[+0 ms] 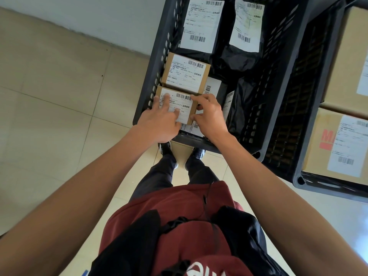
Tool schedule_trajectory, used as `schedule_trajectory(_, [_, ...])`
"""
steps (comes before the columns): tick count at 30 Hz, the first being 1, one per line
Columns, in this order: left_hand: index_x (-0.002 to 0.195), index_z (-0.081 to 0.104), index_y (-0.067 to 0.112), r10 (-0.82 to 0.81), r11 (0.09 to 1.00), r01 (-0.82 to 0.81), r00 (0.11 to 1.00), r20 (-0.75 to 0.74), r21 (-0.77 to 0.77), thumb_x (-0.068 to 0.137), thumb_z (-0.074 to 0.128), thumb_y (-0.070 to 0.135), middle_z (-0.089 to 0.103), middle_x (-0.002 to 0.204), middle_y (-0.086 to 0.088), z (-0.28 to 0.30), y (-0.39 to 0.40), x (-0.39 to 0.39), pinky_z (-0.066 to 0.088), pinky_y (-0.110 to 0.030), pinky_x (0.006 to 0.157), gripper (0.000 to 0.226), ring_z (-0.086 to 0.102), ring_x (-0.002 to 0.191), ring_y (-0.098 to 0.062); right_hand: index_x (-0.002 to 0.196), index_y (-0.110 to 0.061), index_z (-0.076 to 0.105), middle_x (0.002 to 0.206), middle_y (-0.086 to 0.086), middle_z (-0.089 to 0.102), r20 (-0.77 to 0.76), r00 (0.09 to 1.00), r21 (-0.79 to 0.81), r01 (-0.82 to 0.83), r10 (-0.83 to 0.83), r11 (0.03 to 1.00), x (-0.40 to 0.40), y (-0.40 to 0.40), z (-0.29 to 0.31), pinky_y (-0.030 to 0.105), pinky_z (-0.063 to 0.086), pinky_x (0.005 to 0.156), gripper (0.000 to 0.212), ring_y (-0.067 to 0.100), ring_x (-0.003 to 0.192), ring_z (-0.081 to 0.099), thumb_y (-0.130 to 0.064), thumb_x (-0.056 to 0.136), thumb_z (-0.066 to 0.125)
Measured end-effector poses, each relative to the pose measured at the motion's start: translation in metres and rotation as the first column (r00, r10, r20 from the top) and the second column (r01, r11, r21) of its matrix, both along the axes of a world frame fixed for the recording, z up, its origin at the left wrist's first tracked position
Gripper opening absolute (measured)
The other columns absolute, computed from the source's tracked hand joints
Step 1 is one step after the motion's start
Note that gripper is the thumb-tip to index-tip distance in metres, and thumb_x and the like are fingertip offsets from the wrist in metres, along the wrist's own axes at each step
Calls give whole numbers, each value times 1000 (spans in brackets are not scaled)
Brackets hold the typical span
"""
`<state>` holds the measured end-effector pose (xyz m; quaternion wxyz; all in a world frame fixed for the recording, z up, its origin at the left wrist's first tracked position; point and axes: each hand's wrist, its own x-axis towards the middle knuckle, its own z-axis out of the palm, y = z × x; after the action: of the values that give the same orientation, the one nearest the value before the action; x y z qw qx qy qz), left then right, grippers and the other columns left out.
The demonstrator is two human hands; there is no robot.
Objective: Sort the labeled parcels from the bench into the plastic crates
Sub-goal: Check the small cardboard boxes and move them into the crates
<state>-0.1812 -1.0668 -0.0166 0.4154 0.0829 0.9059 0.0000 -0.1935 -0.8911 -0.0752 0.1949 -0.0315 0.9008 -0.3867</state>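
- The left hand (pixel 159 121) lies flat on the white shipping label of a small cardboard box (pixel 184 108), its fingers (pixel 166 100) straight and spread, pressing down rather than clasping.
- The right hand (pixel 209 116) grasps the same box at its right edge, fingers curled round the side.
- This box sits in the near left corner of a dark slatted plastic crate (pixel 268 92), touching a second small labeled box (pixel 185 73) just beyond it.
- Both labels carry barcodes and Chinese print; the characters "业务类型" can be read, the finer lines cannot.
- At the crate's far end lie two black poly mailers (pixel 201 24) (pixel 247 26), each with a white barcode label.
- More labeled parcels lie partly hidden under the right hand.
- A neighbouring crate (pixel 310 136) to the right holds large cartons (pixel 338 144); one shows a red "M".
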Motion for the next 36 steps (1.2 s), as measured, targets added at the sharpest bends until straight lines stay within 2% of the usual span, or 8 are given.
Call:
schedule_trajectory(7, [164,20,32,16,1000,-16,1000,-25,10,111,27,44,-11,173,-12,3,0,4,31,-58,120,55,-7,158,-40,143,-14,60,138,7,54,-4,1000,20,-13,13,1000,1,2,4,33,59,94,65,24,118,62,4,84,79])
schedule_trajectory(15, [159,37,25,93,994,-84,985,-143,66,109,37,40,8,172,-15,5,0,11,39,-56,116,52,11,158,-36,145,-13,59,142,6,60,-35,998,44,-47,48,998,6,17,18,36,51,107,60,21,130,58,-3,88,75])
schedule_trajectory(20, [156,42,20,185,975,-149,953,-238,163,108,46,36,28,167,-11,17,6,18,44,-53,111,51,28,152,-31,147,-20,57,146,2,59,-17,1000,30,17,-16,999,12,33,30,34,53,104,57,18,129,59,-9,93,72])
schedule_trajectory(24, [154,46,16,393,857,-247,880,-265,453,106,55,29,49,156,-5,26,10,18,52,-49,107,51,46,142,-25,145,-15,60,142,4,62,-76,994,-8,80,-81,997,17,48,50,35,50,109,51,18,128,59,-11,95,72])
schedule_trajectory(27, [155,47,17,498,718,-292,850,-173,631,106,56,26,49,158,-4,41,19,10,49,-48,112,50,45,145,-21,143,-13,61,143,2,62,-111,979,-6,174,-173,985,23,61,73,31,45,115,48,15,134,55,-12,96,71])
schedule_trajectory(31, [155,47,22,530,621,-291,840,-116,728,107,56,28,48,158,4,70,38,-8,37,-36,120,50,42,146,-11,144,-16,60,149,1,58,-137,939,-11,317,-315,949,35,76,106,37,42,118,46,15,141,49,-19,99,70])
schedule_trajectory(33, [154,49,26,527,581,-268,844,-104,769,106,57,30,54,152,9,82,47,-16,39,-31,117,49,49,139,-5,145,-19,59,149,-2,57,-148,906,-46,395,-397,917,46,83,125,36,44,117,46,10,140,48,-21,100,69])
schedule_trajectory(36, [154,47,28,498,510,-222,864,-75,831,105,57,32,60,142,14,102,64,-26,40,-9,102,51,55,125,5,147,-26,56,149,-9,58,-179,831,-92,518,-526,850,62,92,154,37,47,114,48,6,138,50,-24,101,68])
